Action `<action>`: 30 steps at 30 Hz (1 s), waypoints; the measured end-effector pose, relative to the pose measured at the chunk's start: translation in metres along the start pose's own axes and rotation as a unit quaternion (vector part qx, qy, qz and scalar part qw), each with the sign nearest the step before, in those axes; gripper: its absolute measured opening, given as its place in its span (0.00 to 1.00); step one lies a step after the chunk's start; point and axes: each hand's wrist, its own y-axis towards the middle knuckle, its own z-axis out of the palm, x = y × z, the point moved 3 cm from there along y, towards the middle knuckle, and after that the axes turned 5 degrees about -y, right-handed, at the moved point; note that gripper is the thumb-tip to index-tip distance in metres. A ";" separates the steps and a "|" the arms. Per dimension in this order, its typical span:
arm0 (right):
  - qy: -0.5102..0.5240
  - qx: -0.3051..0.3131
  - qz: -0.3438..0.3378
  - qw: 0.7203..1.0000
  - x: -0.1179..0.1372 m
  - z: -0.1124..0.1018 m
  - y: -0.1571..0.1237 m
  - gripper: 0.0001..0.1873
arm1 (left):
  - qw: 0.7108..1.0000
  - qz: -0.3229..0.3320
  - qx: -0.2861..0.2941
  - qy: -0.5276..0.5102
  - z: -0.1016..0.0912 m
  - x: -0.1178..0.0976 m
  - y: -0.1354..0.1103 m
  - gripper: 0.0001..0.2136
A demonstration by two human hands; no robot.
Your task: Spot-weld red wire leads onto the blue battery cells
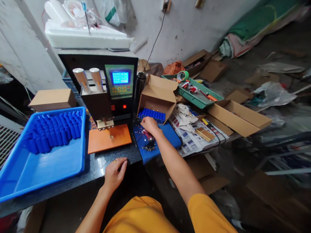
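My right hand (pixel 149 125) is closed, its fingertips hidden, over a bundle of thin red and black wires (pixel 148 142) on a blue mat (pixel 170 133). Just behind it, an open cardboard box (pixel 157 94) holds a row of blue cylindrical cells (pixel 152 114). At the table's front edge my left hand (pixel 115 173) rests with fingers curled and nothing visible in them. In front of that hand an orange board (pixel 109 139) lies under the head of a spot-welding machine (pixel 97 87) with a lit screen. To the left, a blue tray (pixel 53 165) contains many blue cells (pixel 55 131).
A closed cardboard box (pixel 53 98) sits behind the tray. Beside the machine stands a dark bottle (pixel 140 85). Farther right are a green tray (pixel 194 94) with tape and tools, a white cloth (pixel 183 116), and an open carton (pixel 239 118). Boxes and plastic litter the floor.
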 end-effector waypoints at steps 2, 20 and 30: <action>-0.012 0.028 0.001 1.000 0.003 0.002 0.006 0.10 | 1.000 -0.002 0.001 0.000 0.000 0.001 0.000 0.09; -0.053 0.052 0.042 0.996 -0.017 0.006 0.018 0.11 | 1.000 -0.002 -0.005 0.002 0.004 0.005 -0.004 0.10; 0.066 0.001 0.001 0.998 -0.036 0.010 0.017 0.09 | 1.000 0.017 -0.007 0.005 0.002 0.002 -0.002 0.08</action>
